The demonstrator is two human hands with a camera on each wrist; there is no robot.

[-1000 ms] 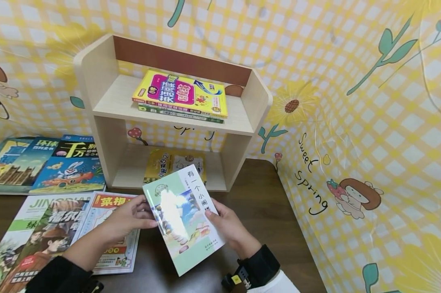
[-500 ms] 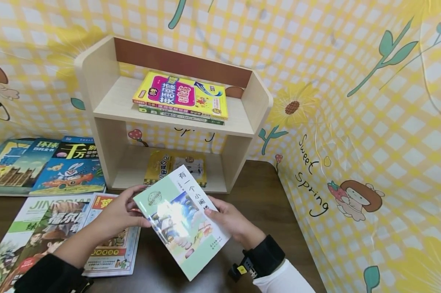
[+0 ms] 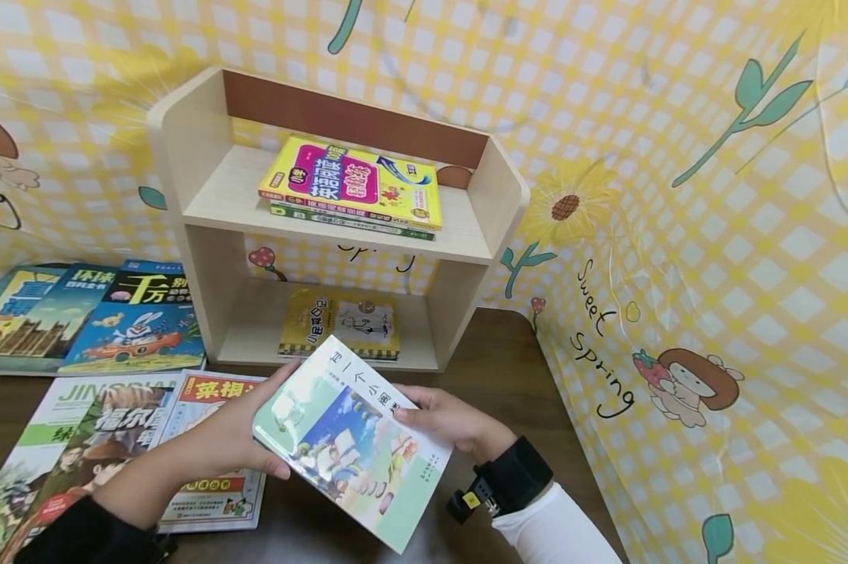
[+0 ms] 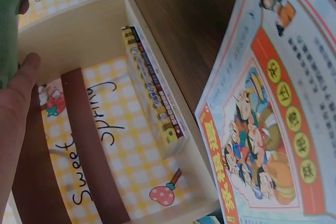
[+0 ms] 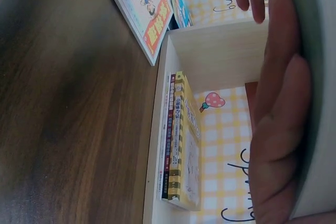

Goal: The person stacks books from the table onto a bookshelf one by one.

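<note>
From the head camera, the left hand (image 3: pixel 236 439) and the right hand (image 3: pixel 452 421) grasp a green book (image 3: pixel 349 442) between them, held tilted above the dark table (image 3: pixel 515 368) just in front of the shelf (image 3: pixel 339 235). The left thumb lies on the cover's left edge, fingers underneath; the right thumb presses the right edge. A yellow stack (image 3: pixel 353 188) lies on the shelf's upper board, and a second stack (image 3: pixel 341 323) (yellow cover on top) lies in the lower compartment. More books (image 3: pixel 92 317) lie flat on the table at the left.

The left wrist view shows the thumb (image 4: pixel 23 85) at the frame's left, the lower stack (image 4: pixel 155 95) inside the shelf, and a red-bordered book (image 4: pixel 275 114) on the table.

In the right wrist view, the fingers (image 5: pixel 278 129) lie flat along the green book's underside (image 5: pixel 320 93), with the lower stack (image 5: pixel 181 145) beyond.
</note>
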